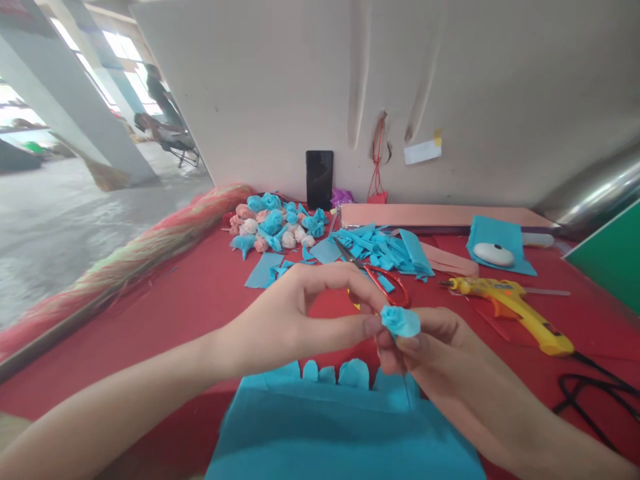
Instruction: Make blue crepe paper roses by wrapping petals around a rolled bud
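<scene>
Between my two hands is a small blue crepe-paper flower (pixel 399 321) on a thin wire stem that hangs below it. My right hand (pixel 450 360) pinches its base and lower right side between thumb and fingers. From the other side my left hand (pixel 305 313) is closed, its thumb and index fingertips at the flower's left edge. Below them lies a large sheet of blue crepe paper (pixel 330 433), with several rounded blue petals (pixel 354 373) along its far edge. Just behind my hands, red-handled scissors (pixel 383 280) rest with their blades toward the paper scraps.
Finished blue, pink and white paper flowers (pixel 273 223) are heaped at the back left. Blue paper strips (pixel 380 250) lie beside them. A phone (pixel 319 180) leans on the wall. To the right are a yellow glue gun (pixel 520 310), its black cord (pixel 590 393) and a white oval device (pixel 493 254).
</scene>
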The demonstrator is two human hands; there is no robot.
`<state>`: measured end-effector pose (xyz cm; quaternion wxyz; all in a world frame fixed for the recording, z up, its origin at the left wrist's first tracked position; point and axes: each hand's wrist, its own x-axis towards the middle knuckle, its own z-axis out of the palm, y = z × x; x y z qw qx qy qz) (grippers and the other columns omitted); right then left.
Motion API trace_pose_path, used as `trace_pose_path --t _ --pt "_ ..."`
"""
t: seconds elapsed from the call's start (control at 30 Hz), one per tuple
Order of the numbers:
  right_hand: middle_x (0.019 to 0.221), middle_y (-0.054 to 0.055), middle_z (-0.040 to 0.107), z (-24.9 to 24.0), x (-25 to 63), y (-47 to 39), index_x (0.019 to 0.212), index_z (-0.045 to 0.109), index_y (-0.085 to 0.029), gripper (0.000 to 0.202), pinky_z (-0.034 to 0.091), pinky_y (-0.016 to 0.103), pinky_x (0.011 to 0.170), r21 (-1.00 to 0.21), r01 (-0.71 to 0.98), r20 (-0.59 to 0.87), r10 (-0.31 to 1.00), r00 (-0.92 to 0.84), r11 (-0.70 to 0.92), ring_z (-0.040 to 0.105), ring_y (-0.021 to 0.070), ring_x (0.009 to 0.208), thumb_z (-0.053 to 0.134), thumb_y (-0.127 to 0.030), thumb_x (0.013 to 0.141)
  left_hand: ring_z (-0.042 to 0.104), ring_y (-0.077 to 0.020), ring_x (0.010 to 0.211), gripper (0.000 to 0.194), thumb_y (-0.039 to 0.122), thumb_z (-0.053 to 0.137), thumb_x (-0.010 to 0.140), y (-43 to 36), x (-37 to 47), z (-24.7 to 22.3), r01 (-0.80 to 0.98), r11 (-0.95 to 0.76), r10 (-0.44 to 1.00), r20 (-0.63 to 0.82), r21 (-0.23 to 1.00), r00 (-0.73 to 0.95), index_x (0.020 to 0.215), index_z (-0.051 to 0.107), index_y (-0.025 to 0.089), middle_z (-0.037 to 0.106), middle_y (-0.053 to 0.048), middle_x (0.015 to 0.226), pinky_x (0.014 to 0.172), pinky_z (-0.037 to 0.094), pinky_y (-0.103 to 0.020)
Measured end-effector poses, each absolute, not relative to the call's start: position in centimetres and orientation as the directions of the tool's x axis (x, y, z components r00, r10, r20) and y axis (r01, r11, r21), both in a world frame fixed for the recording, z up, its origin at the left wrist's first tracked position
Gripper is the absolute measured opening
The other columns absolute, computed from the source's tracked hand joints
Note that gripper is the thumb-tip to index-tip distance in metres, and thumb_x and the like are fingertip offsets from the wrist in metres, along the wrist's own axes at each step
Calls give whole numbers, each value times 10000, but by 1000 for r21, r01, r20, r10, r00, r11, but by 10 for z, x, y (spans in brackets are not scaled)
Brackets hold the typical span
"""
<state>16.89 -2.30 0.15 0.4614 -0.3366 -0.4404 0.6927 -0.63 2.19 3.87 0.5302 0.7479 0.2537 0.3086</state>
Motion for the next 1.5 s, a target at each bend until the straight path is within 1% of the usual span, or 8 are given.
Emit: trace_pose_path --t 0.53,0.73,1.0,1.13,1.23,1.3,1.37,1.5 --pt "575 -39 672 4 168 -32 616 754 -289 120 366 170 529 -885 -387 -123 933 -338 -257 498 65 561 799 -397 642 592 -85 680 36 183 668 803 19 -3 23 -186 -60 656 179 981 733 815 641 163 575 16 785 623 475 -197" --pt "598 0 667 7 169 -32 687 767 -259 194 404 216 601 -904 -391 -33 939 -341 -174 508 106 608 690 -422 761 616 -86 655 53 200 650 828 20 -3 24 -245 58 618 158 968 770 840 620 158 615 9 732 621 483 -197" --pt "611 -27 693 3 167 -28 638 759 -274 119 422 156 561 -907 -363 -72 929 -362 -211 525 65 577 776 -386 677 608 -116 734 29 169 632 837 21 -5 20 -199 -84 604 208 977 770 840 603 169 629 1 732 693 475 -246" --pt "620 -35 701 2 170 -29 644 758 -282 83 464 150 550 -910 -352 -77 923 -376 -219 577 63 569 754 -316 719 599 -111 734 30 170 629 835 20 -5 22 -188 -106 599 213 976 772 832 599 169 629 6 730 679 464 -228" --pt "593 -40 692 8 170 -28 650 759 -287 63 474 150 501 -978 -209 36 965 -260 -20 577 75 535 765 -247 699 584 -105 724 38 136 627 820 18 -4 25 -162 -123 629 203 979 750 812 611 169 615 13 736 643 459 -210" --pt "559 -41 672 12 170 -28 627 748 -267 78 478 162 471 -977 -39 213 966 -148 209 565 84 494 773 -215 679 553 -95 719 74 95 642 785 17 -2 26 -127 -183 679 219 975 701 771 624 166 585 24 722 655 449 -199" --pt "559 -41 670 15 171 -29 616 721 -247 113 499 179 485 -891 144 422 903 -84 430 580 93 484 748 -183 705 528 -95 716 102 67 659 745 17 -1 27 -87 -255 721 249 963 647 734 635 166 559 31 702 675 441 -201" --pt "658 -7 725 14 175 -32 737 695 -238 134 547 216 564 -571 420 709 681 -181 706 656 135 571 643 -131 800 528 -106 708 145 36 656 704 16 0 25 -57 -313 743 281 948 607 730 652 179 574 35 682 672 444 -213"
